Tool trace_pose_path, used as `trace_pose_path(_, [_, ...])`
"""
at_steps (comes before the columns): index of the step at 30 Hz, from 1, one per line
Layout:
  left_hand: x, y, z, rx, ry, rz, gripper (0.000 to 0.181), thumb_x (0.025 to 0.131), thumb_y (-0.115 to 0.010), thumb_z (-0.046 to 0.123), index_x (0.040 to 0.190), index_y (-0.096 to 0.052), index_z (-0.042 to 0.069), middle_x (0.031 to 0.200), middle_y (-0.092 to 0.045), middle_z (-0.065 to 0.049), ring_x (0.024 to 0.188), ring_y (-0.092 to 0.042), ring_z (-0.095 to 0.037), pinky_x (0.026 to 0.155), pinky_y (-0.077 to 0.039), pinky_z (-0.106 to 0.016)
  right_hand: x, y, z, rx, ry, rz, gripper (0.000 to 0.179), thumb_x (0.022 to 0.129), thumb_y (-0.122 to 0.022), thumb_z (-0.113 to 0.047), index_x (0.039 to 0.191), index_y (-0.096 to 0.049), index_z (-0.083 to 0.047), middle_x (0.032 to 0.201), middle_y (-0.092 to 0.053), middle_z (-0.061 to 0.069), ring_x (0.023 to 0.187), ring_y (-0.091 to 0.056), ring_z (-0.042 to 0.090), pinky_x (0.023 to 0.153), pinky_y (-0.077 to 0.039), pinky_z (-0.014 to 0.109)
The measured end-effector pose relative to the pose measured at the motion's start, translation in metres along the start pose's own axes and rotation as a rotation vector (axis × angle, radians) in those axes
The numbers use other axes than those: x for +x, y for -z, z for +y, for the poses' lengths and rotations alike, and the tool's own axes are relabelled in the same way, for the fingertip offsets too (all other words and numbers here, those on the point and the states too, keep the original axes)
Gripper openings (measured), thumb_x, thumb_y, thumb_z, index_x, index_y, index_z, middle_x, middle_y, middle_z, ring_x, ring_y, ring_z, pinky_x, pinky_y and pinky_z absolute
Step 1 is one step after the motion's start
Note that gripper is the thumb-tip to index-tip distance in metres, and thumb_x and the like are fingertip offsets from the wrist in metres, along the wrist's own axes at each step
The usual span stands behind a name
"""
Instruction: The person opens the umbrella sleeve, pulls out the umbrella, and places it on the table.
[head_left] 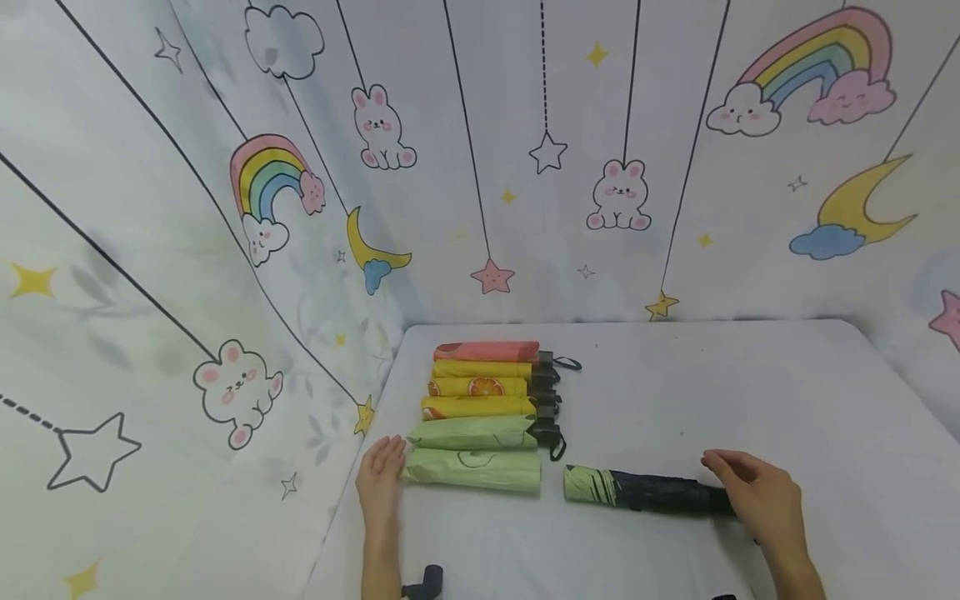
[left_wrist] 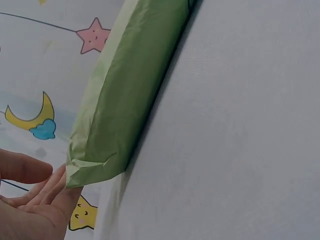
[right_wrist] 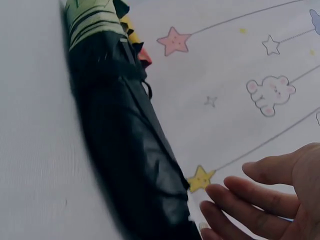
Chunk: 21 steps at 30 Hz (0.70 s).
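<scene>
Pale green, thin and crinkled, a flattened tube-shaped cover (head_left: 487, 479) with a dark curved outline printed on it lies on the white desk (head_left: 637, 400) and serves here as the landmark. At its left end is the left hand (head_left: 380, 475); the fingers (left_wrist: 50, 192) are extended and released, the thumb held apart, and their tips pass behind the cover's end, so I cannot tell whether they press on it.

To the right of the cover, across a small gap, lies a slim black roll (head_left: 652, 492) with a pale green, black-striped end turned toward the cover. At the roll's far end from the cover is the right hand (head_left: 761, 492), its fingers loosely bent and released, with thumb and fingertips apart and nothing between them.

Just beyond the cover, side by side, lie a pale green roll with a black handle and a hanging loop (head_left: 472, 433), a yellow roll with orange patches (head_left: 480, 407), a yellow roll with an orange-slice print (head_left: 461, 387), a plain-looking yellow roll (head_left: 480, 369) and, farthest from the cover, a coral-red roll with a dark loop (head_left: 487, 351). Behind them all hangs a white fabric backdrop printed with rabbits, stars and rainbows (head_left: 450, 183).
</scene>
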<state>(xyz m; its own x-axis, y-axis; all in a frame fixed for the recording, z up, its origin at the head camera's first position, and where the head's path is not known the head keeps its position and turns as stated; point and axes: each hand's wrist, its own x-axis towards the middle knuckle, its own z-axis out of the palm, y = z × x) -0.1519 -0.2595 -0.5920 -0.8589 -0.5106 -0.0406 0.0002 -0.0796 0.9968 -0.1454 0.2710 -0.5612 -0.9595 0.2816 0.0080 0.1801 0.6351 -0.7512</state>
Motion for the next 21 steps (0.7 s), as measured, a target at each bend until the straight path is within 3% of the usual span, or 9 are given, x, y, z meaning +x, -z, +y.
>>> trace_pose_path(12, [0.003, -0.005, 0.005, 0.021, -0.016, 0.039, 0.047, 0.104, -0.057, -0.002, 0.149, -0.044, -0.006, 0.146, -0.057, -0.026, 0.137, -0.056, -0.035, 0.101, -0.051, -0.017, 0.011, -0.029, -0.035, 0.080, 0.096, -0.092, 0.056, 0.102, -0.063, -0.054, 0.121, -0.075, -0.002, 0.107, -0.079, 0.012, 0.112, -0.070, 0.040, 0.094, -0.051, 0.063])
trace_pose_path(21, [0.007, -0.008, 0.003, 0.066, -0.014, 0.032, 0.048, 0.104, -0.057, 0.001, 0.150, -0.044, -0.006, 0.147, -0.057, -0.026, 0.137, -0.056, -0.036, 0.098, -0.051, -0.014, 0.018, -0.050, -0.048, 0.082, 0.190, -0.144, 0.049, 0.101, -0.065, -0.051, 0.118, -0.077, -0.007, 0.101, -0.080, 0.005, 0.106, -0.073, 0.032, 0.088, -0.058, 0.051])
